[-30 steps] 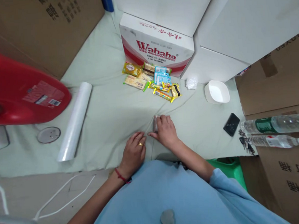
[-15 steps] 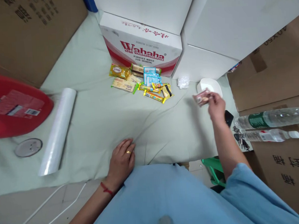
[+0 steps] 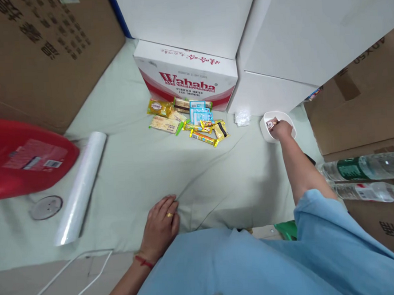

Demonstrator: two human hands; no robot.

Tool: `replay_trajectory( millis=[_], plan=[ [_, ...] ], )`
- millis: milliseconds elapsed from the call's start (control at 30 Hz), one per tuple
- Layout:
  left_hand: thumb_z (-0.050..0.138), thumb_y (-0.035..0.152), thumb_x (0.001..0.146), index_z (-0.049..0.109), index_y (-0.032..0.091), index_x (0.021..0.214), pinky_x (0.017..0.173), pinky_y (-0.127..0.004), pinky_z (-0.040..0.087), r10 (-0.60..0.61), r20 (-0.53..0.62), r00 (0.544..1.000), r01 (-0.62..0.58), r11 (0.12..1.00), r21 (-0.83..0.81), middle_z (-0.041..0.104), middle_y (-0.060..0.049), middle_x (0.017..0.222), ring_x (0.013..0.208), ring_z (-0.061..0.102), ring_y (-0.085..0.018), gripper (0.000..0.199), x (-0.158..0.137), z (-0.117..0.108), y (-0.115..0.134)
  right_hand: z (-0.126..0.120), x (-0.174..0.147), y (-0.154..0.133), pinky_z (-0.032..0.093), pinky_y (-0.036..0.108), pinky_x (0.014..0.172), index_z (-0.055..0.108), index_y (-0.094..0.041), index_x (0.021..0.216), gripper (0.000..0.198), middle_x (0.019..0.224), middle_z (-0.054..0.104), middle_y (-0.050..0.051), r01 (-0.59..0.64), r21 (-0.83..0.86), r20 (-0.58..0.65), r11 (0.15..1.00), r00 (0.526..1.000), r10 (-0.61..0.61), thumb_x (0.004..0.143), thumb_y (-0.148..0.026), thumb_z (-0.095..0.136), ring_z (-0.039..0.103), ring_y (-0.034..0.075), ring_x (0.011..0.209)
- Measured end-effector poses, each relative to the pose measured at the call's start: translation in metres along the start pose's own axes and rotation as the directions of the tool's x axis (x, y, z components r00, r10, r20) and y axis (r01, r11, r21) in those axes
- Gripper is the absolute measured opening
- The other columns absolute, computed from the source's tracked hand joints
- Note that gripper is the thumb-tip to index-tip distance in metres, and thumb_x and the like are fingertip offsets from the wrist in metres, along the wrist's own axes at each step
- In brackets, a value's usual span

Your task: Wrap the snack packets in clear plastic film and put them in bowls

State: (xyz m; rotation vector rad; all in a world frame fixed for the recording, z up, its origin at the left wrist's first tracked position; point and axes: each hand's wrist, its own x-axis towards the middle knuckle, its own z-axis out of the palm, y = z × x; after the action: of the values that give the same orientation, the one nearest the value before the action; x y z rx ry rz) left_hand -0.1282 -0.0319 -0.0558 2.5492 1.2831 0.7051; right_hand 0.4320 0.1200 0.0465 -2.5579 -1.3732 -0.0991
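Note:
My right hand [image 3: 282, 130] reaches into a white square bowl [image 3: 267, 137] and pinches a small brown-pink snack packet [image 3: 270, 123] inside it. The hand covers part of the packet and of the bowl. Flat on the cloth near the front edge rests my left hand [image 3: 162, 219], fingers out, holding nothing; it wears a gold ring. Farther back lies a pile of wrapped snacks: a yellow packet [image 3: 160, 108], a pale flat packet [image 3: 164, 124], blue sachets [image 3: 200, 112], a yellow stick wrapper [image 3: 203, 137] and a gold packet [image 3: 220, 130].
Behind the snacks stands a Wahaha water carton [image 3: 186, 81]. Crumpled clear plastic [image 3: 242, 118] lies left of the bowl. To the left are a plastic-film roll [image 3: 81, 190], a red jug [image 3: 27, 158] and a round disc [image 3: 46, 207]. Bottles [image 3: 368, 167] lie at the right.
My right hand has carried the snack packet from in front of the bowl back and down into it. My left hand stays resting on the cloth. The view has tilted slightly.

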Motion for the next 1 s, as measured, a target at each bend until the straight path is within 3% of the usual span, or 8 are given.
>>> replay_trajectory(
  millis=[100, 167, 267, 400, 467, 733, 900, 1000],
  plan=[
    [0.056, 0.014, 0.092, 0.068, 0.022, 0.127, 0.105, -0.053, 0.056, 0.000, -0.013, 1.000, -0.001, 1.000, -0.024, 0.074, -0.015, 0.134, 0.127, 0.067, -0.033, 0.037, -0.001, 0.001, -0.001, -0.001, 0.001, -0.010, 0.042, 0.050, 0.106, 0.067, 0.001, 0.132, 0.036, 0.142, 0.055, 0.033, -0.070, -0.046, -0.065, 0.996, 0.996, 0.067, 0.106, -0.020, 0.052, 0.049, 0.032, 0.135],
    [0.057, 0.014, 0.092, 0.069, 0.022, 0.126, 0.105, -0.053, 0.055, 0.008, -0.017, 1.000, -0.009, 0.999, -0.041, 0.074, -0.015, 0.133, 0.127, 0.067, -0.033, 0.037, 0.000, 0.002, -0.002, 0.000, 0.000, -0.023, 0.039, 0.044, 0.103, 0.069, -0.003, 0.132, 0.038, 0.140, 0.057, 0.027, -0.010, -0.047, -0.051, 0.999, 0.999, 0.007, 0.105, -0.016, 0.045, 0.048, 0.028, 0.131],
    [0.057, 0.013, 0.093, 0.069, 0.021, 0.124, 0.103, -0.051, 0.055, 0.030, -0.029, 0.999, -0.031, 0.999, -0.028, 0.074, -0.015, 0.131, 0.125, 0.067, -0.033, 0.034, 0.001, 0.002, -0.002, 0.011, -0.003, -0.048, 0.041, 0.035, 0.093, 0.075, -0.014, 0.125, 0.034, 0.126, 0.065, 0.015, 0.103, -0.027, 0.043, 0.994, 0.994, -0.102, 0.103, -0.018, 0.049, 0.058, 0.021, 0.109],
    [0.056, 0.012, 0.094, 0.068, 0.020, 0.122, 0.103, -0.050, 0.056, 0.042, -0.048, 0.998, -0.043, 0.999, -0.006, 0.074, -0.015, 0.130, 0.124, 0.067, -0.032, 0.031, 0.002, 0.001, 0.000, 0.036, -0.010, -0.076, 0.043, 0.034, 0.085, 0.073, -0.014, 0.126, 0.033, 0.120, 0.070, 0.017, 0.151, -0.026, 0.195, 0.988, 0.970, -0.143, 0.099, -0.029, 0.062, 0.062, 0.025, 0.099],
    [0.055, 0.012, 0.095, 0.068, 0.020, 0.121, 0.105, -0.051, 0.055, 0.026, -0.043, 0.999, -0.026, 1.000, -0.016, 0.074, -0.014, 0.130, 0.125, 0.066, -0.031, 0.031, 0.002, 0.002, 0.002, 0.045, -0.014, -0.083, 0.043, 0.034, 0.084, 0.073, -0.014, 0.124, 0.032, 0.121, 0.072, 0.017, 0.148, -0.031, 0.216, 0.989, 0.967, -0.138, 0.099, -0.027, 0.059, 0.062, 0.025, 0.098],
    [0.054, 0.012, 0.097, 0.070, 0.017, 0.118, 0.106, -0.049, 0.055, -0.021, -0.063, 0.998, 0.017, 0.997, -0.072, 0.075, -0.014, 0.129, 0.124, 0.066, -0.030, 0.028, 0.002, 0.002, 0.002, 0.046, -0.043, -0.077, 0.042, 0.033, 0.080, 0.074, -0.014, 0.111, 0.029, 0.104, 0.076, 0.015, 0.060, 0.086, 0.158, 0.994, 0.985, -0.073, 0.098, -0.023, 0.049, 0.060, 0.024, 0.089],
    [0.054, 0.012, 0.098, 0.071, 0.015, 0.116, 0.104, -0.048, 0.055, -0.004, -0.065, 0.998, 0.000, 0.998, -0.057, 0.075, -0.015, 0.127, 0.123, 0.066, -0.031, 0.025, 0.004, 0.000, 0.002, 0.042, -0.059, -0.075, 0.042, 0.034, 0.082, 0.069, -0.016, 0.117, 0.033, 0.120, 0.068, 0.016, 0.095, 0.091, 0.001, 0.991, 0.995, -0.095, 0.095, -0.019, 0.046, 0.058, 0.026, 0.095],
    [0.053, 0.013, 0.098, 0.071, 0.016, 0.115, 0.103, -0.048, 0.055, -0.003, -0.068, 0.998, -0.001, 0.999, -0.051, 0.075, -0.014, 0.126, 0.122, 0.066, -0.030, 0.025, 0.005, 0.001, 0.003, 0.046, -0.062, -0.087, 0.043, 0.035, 0.084, 0.067, -0.017, 0.118, 0.030, 0.121, 0.064, 0.015, 0.125, 0.110, -0.046, 0.986, 0.992, -0.120, 0.101, -0.025, 0.043, 0.058, 0.026, 0.100]
  ],
)
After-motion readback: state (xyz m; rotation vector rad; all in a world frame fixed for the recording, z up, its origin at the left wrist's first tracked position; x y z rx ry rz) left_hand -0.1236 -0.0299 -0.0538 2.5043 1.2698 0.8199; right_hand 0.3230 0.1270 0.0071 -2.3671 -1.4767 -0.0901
